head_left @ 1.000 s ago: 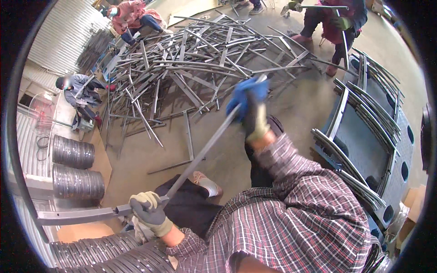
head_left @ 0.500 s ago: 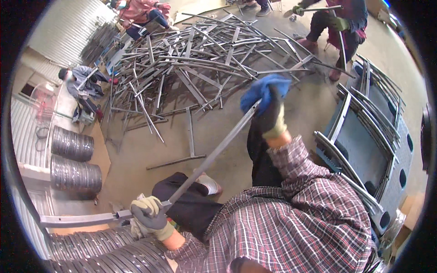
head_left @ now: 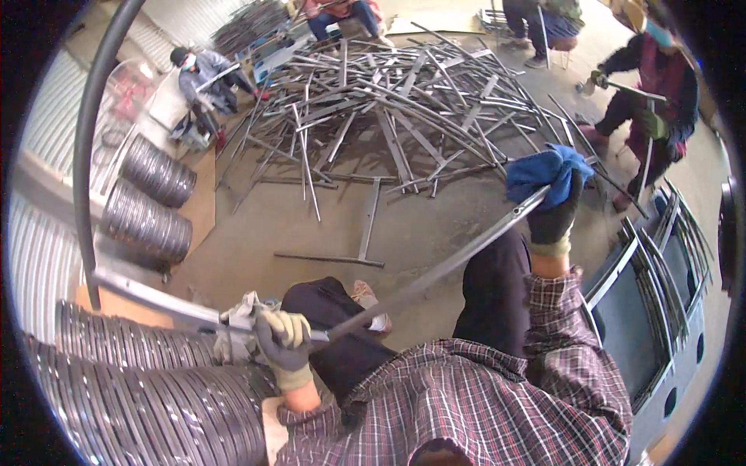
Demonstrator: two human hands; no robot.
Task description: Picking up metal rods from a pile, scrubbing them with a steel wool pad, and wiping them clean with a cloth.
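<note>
My left hand, in a grey and cream glove, is closed around a grey metal tube frame near where its two bars meet. A pale rag is bunched beside that hand on the frame's thicker bar. The long thin bar slants up to the right and has a hole near its far end. There, my gloved right hand is closed on a crumpled blue cloth, which lies against the bar's tip. The fingers of the right hand are partly hidden by the cloth.
A large tangled heap of metal frames covers the floor ahead, with one T-shaped frame lying nearer. Coiled black bundles stand at the left. A blue rack holds frames at the right. Co-workers sit around the heap, one person at far right.
The view has swung, so the surroundings sit further right. My right hand with the blue cloth stays at the bar's far end. My left hand keeps its hold; the pale rag shows more.
</note>
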